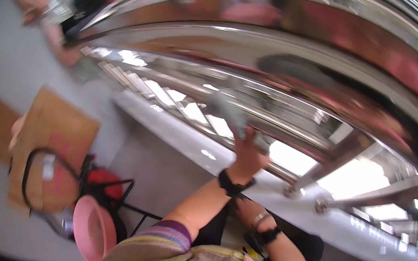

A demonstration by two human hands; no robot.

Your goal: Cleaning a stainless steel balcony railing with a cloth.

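Note:
My left hand, with a black band at the wrist, reaches up to a polished metal frame with shiny bars. Its fingers are around a grey cloth, which is blurred and lies against the metal. Lower down, near my lap, is my right hand, wearing a bracelet and a black band. My left wrist partly covers its fingers, so whether it holds anything is hidden. Broad mirror-like metal panels curve across the view above both hands and carry pink and dark reflections.
At the left stands a cardboard box behind a black curved bar. Beside me are a pink plastic basin and a red object by a black metal frame. Metal legs reach down to a pale ledge.

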